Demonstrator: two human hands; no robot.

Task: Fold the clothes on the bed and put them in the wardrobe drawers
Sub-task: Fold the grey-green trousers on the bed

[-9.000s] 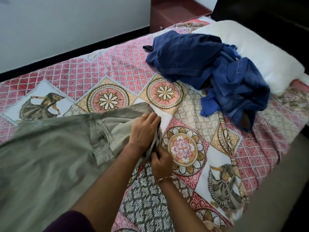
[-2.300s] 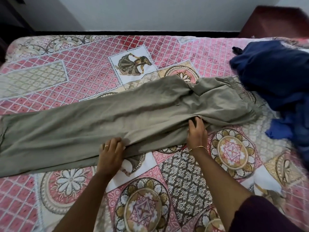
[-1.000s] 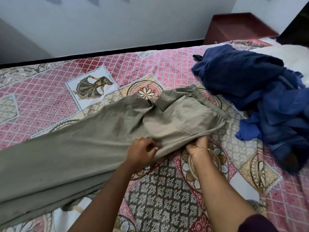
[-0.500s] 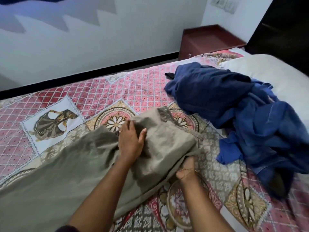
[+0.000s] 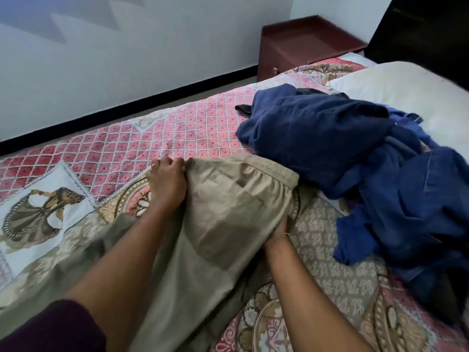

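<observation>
- Here, the left hand (image 5: 167,185) is pinching the far waistband corner of the olive-khaki cotton trousers (image 5: 223,217), fingers curled on cloth.
- The right hand (image 5: 278,231) is gripping the near edge, fingers hidden underneath.
- The trousers are lying on the pink patterned bedspread (image 5: 177,133), touching the heap of dark blue clothes (image 5: 355,153).

Colours on my feed: khaki, navy, pink patchwork
I see olive-khaki trousers (image 5: 228,212) on a bedspread (image 5: 177,133) of pink-red diamond lattice with white dots, gold floral medallions and a white panel showing a dancer figure; the clothes pile (image 5: 355,153) is navy and mid blue, the pillow (image 5: 406,90) cream, the nightstand (image 5: 304,41) maroon, the wall (image 5: 127,59) white with a black skirting, my sleeve (image 5: 50,329) dark plum
</observation>
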